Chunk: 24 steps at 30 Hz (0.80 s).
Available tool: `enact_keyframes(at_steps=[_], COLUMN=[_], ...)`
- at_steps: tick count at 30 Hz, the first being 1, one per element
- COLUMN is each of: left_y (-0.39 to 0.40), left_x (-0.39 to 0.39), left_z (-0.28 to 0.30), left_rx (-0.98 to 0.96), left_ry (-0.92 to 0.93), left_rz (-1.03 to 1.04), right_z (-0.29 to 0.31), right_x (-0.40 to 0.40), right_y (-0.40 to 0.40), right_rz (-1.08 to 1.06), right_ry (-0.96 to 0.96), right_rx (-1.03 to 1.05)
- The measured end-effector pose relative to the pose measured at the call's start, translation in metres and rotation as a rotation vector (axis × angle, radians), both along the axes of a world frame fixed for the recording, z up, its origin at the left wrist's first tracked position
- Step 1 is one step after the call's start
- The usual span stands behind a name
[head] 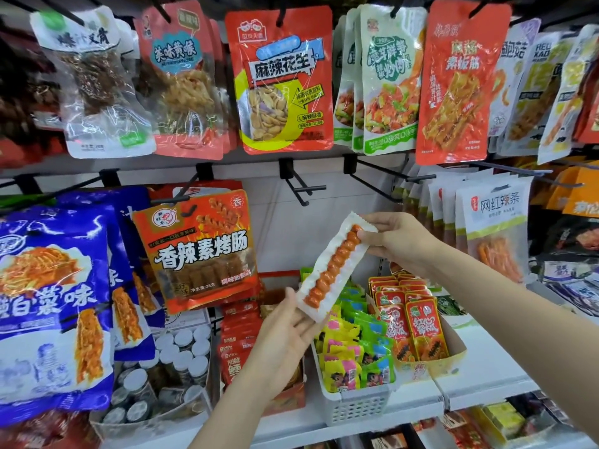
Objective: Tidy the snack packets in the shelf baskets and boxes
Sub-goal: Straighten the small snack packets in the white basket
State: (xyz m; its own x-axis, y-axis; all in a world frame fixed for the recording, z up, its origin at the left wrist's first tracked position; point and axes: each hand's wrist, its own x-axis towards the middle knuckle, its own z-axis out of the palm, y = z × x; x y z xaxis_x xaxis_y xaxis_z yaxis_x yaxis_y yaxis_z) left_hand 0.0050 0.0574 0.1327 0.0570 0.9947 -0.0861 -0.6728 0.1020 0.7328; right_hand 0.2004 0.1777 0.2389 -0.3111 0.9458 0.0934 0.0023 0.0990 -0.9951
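A white perforated plastic basket (353, 406) of small bright packets sits nearest, beside a cardboard box (453, 348) of red packets. Above them, a long clear packet of twisted orange-red snack (334, 267) slants between both hands: left hand (285, 332) supports its lower end on nearly straight fingers, right hand (398, 241) pinches its top. Empty black hooks (304, 186) jut behind.

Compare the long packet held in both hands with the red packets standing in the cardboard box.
The long clear packet shows a twisted orange-red stick inside; the red packets are opaque and printed. It is longer and narrower than they are. It is held tilted between the right hand and left hand; they stand in the cardboard box.
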Motion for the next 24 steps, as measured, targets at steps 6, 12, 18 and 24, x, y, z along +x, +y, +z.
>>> enact_keyframes(at_steps=[6,12,18,24], left_y=[0.006,0.009,0.019,0.047], left_x=[0.0,-0.002,-0.004,-0.015], left_z=[0.005,-0.002,-0.012,-0.018], left_rx=[-0.124,0.041,0.221,0.263], left_ry=[-0.3,0.347,0.735,0.876], left_rz=[-0.093,0.301,0.475,0.468], right_z=[-0.003,-0.003,-0.001,-0.002], right_x=[0.002,0.01,0.007,0.008], right_y=[0.003,0.004,0.004,0.024], right_rz=[0.148,0.296,0.135,-0.178], right_ry=[0.136,0.084,-0.161,-0.436], right_rx=[0.039,-0.141,-0.091,0.217])
